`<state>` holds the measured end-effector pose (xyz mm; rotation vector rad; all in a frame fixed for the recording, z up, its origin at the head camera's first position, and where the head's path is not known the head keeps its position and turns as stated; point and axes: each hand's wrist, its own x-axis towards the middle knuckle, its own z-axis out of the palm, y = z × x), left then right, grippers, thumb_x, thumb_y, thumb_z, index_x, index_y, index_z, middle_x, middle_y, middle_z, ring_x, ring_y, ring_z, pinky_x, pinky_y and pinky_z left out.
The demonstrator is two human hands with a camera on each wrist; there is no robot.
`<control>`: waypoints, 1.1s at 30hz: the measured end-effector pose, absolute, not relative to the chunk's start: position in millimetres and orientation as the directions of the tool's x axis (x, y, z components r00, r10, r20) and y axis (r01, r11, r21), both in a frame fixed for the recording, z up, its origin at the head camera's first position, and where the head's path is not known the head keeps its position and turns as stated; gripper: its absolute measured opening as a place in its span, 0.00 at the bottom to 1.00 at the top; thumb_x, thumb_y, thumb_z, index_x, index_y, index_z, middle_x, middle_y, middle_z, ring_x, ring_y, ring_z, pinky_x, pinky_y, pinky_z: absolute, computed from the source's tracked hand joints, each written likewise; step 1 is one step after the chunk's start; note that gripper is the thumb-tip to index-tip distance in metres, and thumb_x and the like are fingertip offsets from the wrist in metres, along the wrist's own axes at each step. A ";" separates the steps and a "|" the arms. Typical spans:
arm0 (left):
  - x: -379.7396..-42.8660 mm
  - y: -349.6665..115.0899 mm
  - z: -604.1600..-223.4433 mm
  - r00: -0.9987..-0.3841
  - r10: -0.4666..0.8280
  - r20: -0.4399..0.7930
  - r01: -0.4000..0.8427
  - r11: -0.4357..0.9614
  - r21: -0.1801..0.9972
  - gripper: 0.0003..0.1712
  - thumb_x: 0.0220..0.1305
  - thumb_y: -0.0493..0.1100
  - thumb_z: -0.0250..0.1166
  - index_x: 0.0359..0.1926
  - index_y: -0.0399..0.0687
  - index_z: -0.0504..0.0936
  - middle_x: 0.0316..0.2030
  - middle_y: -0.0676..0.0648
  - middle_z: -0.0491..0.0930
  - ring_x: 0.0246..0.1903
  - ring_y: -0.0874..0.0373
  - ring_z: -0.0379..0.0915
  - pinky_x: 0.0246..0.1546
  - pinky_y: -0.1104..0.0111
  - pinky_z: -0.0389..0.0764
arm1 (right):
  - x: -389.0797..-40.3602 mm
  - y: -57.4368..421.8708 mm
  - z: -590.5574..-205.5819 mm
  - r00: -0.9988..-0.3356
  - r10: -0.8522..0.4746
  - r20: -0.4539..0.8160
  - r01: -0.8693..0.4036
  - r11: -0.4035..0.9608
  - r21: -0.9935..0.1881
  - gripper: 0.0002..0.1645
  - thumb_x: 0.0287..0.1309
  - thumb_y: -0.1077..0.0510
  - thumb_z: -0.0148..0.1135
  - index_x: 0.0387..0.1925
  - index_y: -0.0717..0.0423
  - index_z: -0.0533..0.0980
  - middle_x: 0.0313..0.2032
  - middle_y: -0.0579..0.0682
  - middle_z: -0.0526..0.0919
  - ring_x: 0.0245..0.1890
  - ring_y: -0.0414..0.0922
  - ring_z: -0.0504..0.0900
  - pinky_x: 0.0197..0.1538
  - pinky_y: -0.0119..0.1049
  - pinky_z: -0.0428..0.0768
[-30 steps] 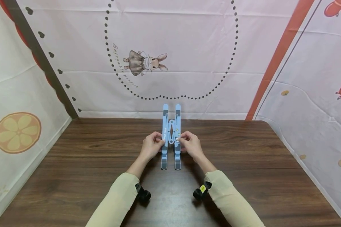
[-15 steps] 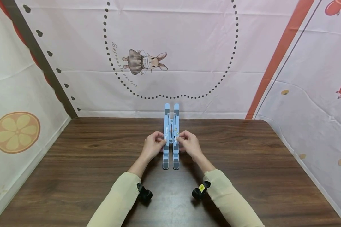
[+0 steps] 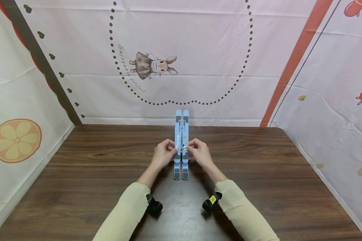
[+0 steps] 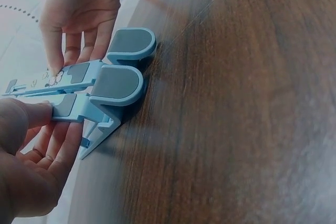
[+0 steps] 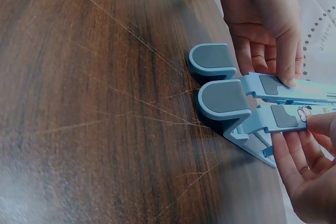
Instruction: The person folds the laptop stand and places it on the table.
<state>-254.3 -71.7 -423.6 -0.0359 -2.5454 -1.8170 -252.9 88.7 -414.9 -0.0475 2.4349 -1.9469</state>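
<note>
We see both hands pinching a light-blue plastic folding stand (image 3: 181, 144) mid-bench: left hand (image 3: 162, 154) grips its left bar, right hand (image 3: 199, 154) its right bar. The two bars lie side by side, near ends resting on the dark wooden bench (image 3: 78, 174).

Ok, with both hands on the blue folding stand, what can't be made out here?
- Head view: print on the blue folding stand is too small to read; the left hand and right hand cover its middle.
- Left wrist view: the stand's far end is cut off by the left edge.
- Right wrist view: its far end is cut off by the right edge.
</note>
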 end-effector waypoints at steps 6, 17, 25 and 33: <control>-255.9 -70.9 -425.1 -0.999 0.014 0.047 0.049 0.310 0.950 0.06 0.57 0.33 0.62 0.37 0.40 0.76 0.27 0.43 0.80 0.24 0.50 0.79 0.22 0.68 0.81 | -252.9 87.2 -414.9 -0.999 -0.047 0.010 -0.020 0.222 -0.975 0.04 0.58 0.63 0.57 0.36 0.59 0.76 0.30 0.52 0.74 0.33 0.51 0.79 0.34 0.44 0.83; -255.7 -70.1 -425.6 -1.000 0.014 0.021 0.024 0.311 0.950 0.06 0.58 0.34 0.62 0.38 0.41 0.77 0.28 0.44 0.78 0.25 0.54 0.78 0.23 0.68 0.81 | -253.2 83.8 -415.6 -0.999 -0.034 0.001 -0.008 0.205 -0.979 0.05 0.58 0.64 0.57 0.36 0.60 0.76 0.29 0.51 0.73 0.35 0.56 0.79 0.33 0.44 0.83; -254.3 -69.7 -424.7 -0.999 0.015 0.029 0.032 0.322 0.946 0.06 0.58 0.33 0.61 0.38 0.41 0.76 0.27 0.44 0.78 0.25 0.52 0.78 0.23 0.68 0.81 | -252.4 82.8 -415.3 -1.000 -0.030 -0.001 -0.006 0.214 -0.977 0.05 0.57 0.64 0.58 0.36 0.60 0.76 0.29 0.51 0.73 0.34 0.54 0.80 0.33 0.45 0.83; -253.9 -69.2 -423.0 -0.999 0.016 0.044 0.046 0.314 0.948 0.05 0.57 0.33 0.62 0.36 0.40 0.77 0.27 0.43 0.78 0.28 0.48 0.79 0.23 0.67 0.82 | -254.8 83.0 -416.8 -0.999 -0.038 0.007 -0.015 0.209 -0.978 0.07 0.57 0.64 0.58 0.38 0.63 0.76 0.28 0.50 0.73 0.34 0.53 0.78 0.34 0.44 0.83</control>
